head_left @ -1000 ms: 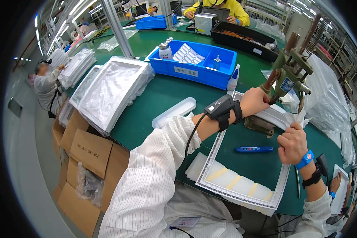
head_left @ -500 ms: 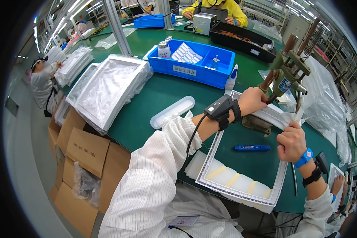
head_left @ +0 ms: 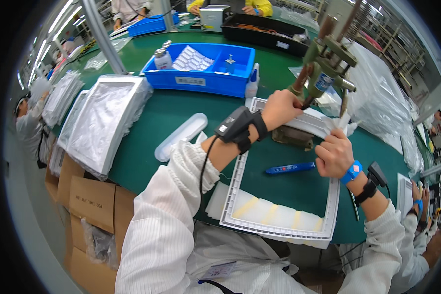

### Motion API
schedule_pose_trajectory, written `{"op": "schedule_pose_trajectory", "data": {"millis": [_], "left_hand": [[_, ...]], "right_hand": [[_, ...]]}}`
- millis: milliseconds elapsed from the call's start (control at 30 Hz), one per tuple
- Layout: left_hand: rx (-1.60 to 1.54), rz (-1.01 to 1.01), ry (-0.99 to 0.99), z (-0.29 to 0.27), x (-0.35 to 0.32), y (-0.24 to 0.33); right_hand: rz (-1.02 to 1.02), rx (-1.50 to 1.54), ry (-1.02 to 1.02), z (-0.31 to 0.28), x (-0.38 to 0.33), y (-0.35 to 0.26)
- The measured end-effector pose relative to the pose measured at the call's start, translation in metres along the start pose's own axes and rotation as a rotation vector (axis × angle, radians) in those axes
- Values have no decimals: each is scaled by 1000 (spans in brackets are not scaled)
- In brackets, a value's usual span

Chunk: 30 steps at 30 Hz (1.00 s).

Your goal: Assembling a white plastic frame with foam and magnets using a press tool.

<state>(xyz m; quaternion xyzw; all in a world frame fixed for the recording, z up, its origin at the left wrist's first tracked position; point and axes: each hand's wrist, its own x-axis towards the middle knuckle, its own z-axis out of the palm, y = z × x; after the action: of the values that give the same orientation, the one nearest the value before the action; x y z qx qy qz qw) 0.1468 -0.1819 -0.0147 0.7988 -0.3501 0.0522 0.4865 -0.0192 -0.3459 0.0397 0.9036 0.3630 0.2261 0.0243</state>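
Left hand (head_left: pixel 281 109) moved up to press lever (head_left: pixel 303 81), w/ white frame (head_left: pixel 282 223) below.

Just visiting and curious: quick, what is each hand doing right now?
Left hand: closed on the lever of the green press tool.
Right hand: closed, pinching a small white piece under it.

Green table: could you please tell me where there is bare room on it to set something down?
The green table is bare between the blue bin, the stacked trays and the white oblong lid. A smaller bare patch lies inside the white frame, below the blue pen. It is crowded around the left hand, right hand and press tool.
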Motion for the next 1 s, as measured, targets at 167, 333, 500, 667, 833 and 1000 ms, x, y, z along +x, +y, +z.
{"op": "schedule_pose_trajectory", "data": {"millis": [167,333,500,667,833,1000], "left_hand": [[4,-9,-36,-2,-1,0],[32,-50,-66,-5,0,5],[43,-22,-77,-6,-1,7],[22,-37,-104,-5,1,11],[41,-23,-59,-12,0,4],[26,0,-66,-14,-1,6]], "right_hand": [[-21,0,-8,3,-3,4],[-24,-12,20,-1,-3,1],[-12,-29,37,0,-5,0],[21,215,-71,-58,4,-1],[477,996,54,-133,31,37],[500,1448,634,-121,96,147]]}}
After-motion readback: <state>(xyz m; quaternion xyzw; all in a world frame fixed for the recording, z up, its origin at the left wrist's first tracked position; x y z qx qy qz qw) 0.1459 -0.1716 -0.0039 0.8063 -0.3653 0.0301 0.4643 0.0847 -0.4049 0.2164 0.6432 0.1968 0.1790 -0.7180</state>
